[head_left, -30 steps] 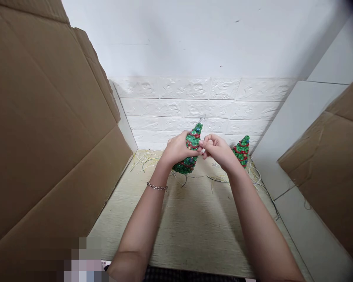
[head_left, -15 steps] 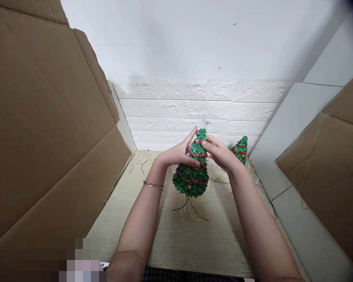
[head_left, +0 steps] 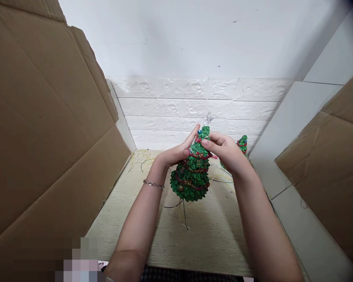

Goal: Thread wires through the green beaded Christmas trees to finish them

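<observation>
Two bare hands hold a small decorated green tree [head_left: 191, 176] above the middle of the worktop [head_left: 129, 223], its tip leaning right and its base nearer the front edge. The left hand [head_left: 179, 150] cups the tree's left side, its thumb against the upper tiers and its index finger raised beside the tip; the other left fingers are hidden behind the greenery. The right hand [head_left: 223, 149] pinches the upper part from the other side, thumb pressed on the front just below the tip, fingers curled behind and partly out of sight. A clear star [head_left: 208, 118] tops the tree, just above both hands. Dark and pale wires [head_left: 184, 215] trail from beneath the base; whether it touches the surface cannot be told. A second tree [head_left: 242, 144] stands near the worktop's back right corner, largely blocked from view by the right hand and wrist. Loose white and yellow strands [head_left: 142, 158] lie tangled along the back left corner, below a white brick-patterned wall [head_left: 170, 105]. Brown cardboard [head_left: 47, 125] walls off the left edge; a white panel [head_left: 300, 129] and another cardboard sheet [head_left: 335, 156] flank the right. A chain bracelet [head_left: 153, 183] circles the left wrist.
</observation>
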`<state>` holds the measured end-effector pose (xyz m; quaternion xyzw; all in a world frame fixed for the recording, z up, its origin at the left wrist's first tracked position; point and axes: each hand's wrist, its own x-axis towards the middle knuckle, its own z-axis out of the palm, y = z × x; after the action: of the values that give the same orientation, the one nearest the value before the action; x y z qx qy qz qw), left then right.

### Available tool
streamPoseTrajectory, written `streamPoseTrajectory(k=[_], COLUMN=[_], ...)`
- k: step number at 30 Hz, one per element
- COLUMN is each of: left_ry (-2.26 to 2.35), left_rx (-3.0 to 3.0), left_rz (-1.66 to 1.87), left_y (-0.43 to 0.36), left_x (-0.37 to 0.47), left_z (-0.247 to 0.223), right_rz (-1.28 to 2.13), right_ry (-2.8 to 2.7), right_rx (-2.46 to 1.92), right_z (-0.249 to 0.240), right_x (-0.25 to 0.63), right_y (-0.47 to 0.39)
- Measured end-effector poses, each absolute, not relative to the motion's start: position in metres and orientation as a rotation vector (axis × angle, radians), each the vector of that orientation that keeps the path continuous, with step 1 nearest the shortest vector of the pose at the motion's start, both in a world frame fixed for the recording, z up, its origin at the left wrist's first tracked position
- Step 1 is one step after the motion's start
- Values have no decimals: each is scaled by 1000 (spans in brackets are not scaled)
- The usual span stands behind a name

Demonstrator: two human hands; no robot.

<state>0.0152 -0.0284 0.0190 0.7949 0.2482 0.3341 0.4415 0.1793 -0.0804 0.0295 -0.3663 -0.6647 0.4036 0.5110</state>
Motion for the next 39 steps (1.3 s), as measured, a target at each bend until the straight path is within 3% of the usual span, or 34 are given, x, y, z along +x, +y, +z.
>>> streamPoseTrajectory(k=[4, 10, 16, 29, 39], left_ry=[805, 368, 261, 441, 393], left_rx=[1859, 1628, 1558, 1502, 1936], left_rz=[845, 709, 689, 807, 590], left_y=[-30, -22, -19, -8, -8], left_x=[17, 19, 20, 22, 37], left_z=[20, 12, 8, 0, 1], right_rz=[1000, 1019, 1042, 866, 642], right_ry=[-1619, -1603, -1588, -1553, -1398], right_rx=[-842, -821, -812, -950, -1248], right_z=[28, 27, 26, 26, 19], right_x=[181, 182, 182, 185, 193], right_y=[-79, -79, -77, -74, -62])
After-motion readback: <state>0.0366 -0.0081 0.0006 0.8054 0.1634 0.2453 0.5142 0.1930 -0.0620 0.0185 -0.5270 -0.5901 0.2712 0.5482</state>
